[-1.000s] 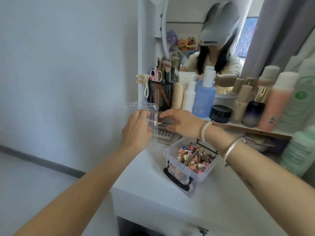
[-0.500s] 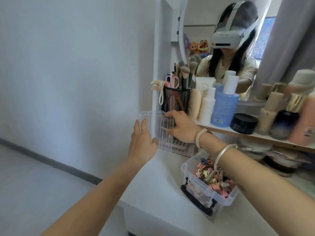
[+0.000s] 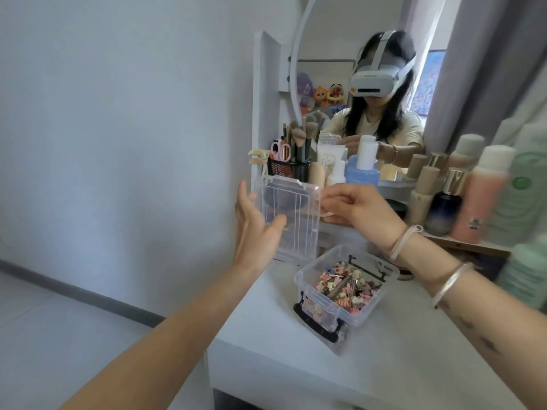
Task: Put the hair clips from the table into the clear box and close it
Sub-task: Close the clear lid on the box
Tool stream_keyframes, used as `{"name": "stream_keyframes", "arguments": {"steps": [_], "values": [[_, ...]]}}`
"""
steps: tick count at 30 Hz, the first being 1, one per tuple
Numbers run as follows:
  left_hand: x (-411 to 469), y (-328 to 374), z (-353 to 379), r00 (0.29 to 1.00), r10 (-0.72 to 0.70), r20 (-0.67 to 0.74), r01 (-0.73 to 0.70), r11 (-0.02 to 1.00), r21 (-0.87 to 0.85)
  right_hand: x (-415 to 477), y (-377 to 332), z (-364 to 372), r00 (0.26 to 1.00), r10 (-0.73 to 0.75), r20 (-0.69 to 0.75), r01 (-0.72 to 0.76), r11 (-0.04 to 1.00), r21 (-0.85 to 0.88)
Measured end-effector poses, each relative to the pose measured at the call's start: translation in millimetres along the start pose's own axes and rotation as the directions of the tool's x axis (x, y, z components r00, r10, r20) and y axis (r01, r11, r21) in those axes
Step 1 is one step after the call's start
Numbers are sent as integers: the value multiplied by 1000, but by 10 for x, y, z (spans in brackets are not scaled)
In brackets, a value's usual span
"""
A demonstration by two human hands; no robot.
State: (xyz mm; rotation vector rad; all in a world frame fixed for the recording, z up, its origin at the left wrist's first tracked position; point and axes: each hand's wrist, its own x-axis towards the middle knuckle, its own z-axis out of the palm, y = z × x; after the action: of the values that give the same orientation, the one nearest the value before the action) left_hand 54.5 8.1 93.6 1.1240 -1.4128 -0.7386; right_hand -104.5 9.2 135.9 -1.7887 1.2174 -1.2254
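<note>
Clear plastic throughout. Nearest, at 5 o'clock from frame centre: the clear box (image 3: pixel 340 294) sits lidless on the white table (image 3: pixel 384 365), a black latch handle (image 3: pixel 316 322) on its near end, another on the far end. Inside, a dense heap of hair clips (image 3: pixel 344 287) in pink, beige, brown and metal tones. No clips seen loose on the tabletop.

Above it, close to frame centre: the box's clear lid (image 3: pixel 288 218), held upright with its ribbed face toward the camera and its lower edge just beyond the box's far-left corner. Left hand (image 3: pixel 256 229) at 9 o'clock of the lid, fingers spread, palm against the left edge, thumb across the front face. Right hand (image 3: pixel 359 210) at 3 o'clock, fingertips pinched on the right edge. Two bracelets on that wrist, one cord, one silver.

Farther back, 12 to 3 o'clock: black mesh cup (image 3: pixel 288 170) of brushes and scissors, blue bottle (image 3: pixel 362 173), row of cosmetic bottles on a shelf, blurred at the right. Behind all, a mirror (image 3: pixel 340 69) reflecting the person in a headset.
</note>
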Motion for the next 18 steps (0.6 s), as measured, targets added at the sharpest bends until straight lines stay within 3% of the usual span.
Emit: {"name": "stream_keyframes", "arguments": {"steps": [3, 6, 8, 14, 18], "values": [[-115, 163, 79, 997, 73, -4, -73, 989, -130, -253, -70, -139, 994, -85, 66, 87, 996, -19], [-248, 285, 208, 971, 228, 71, -225, 973, -50, -524, -90, -39, 979, -121, 162, 157, 958, -238], [-310, 255, 281, 957, 251, 145, -255, 967, 9, -648, -34, 90, 967, -131, 216, 202, 916, -347], [-281, 205, 410, 979, 187, 81, -184, 982, -40, -825, 45, 73, 974, -86, 210, 154, 931, -332], [-251, 182, 406, 997, 64, 31, -58, 983, -172, -826, 112, -58, 974, -89, 208, 185, 840, -510]]}}
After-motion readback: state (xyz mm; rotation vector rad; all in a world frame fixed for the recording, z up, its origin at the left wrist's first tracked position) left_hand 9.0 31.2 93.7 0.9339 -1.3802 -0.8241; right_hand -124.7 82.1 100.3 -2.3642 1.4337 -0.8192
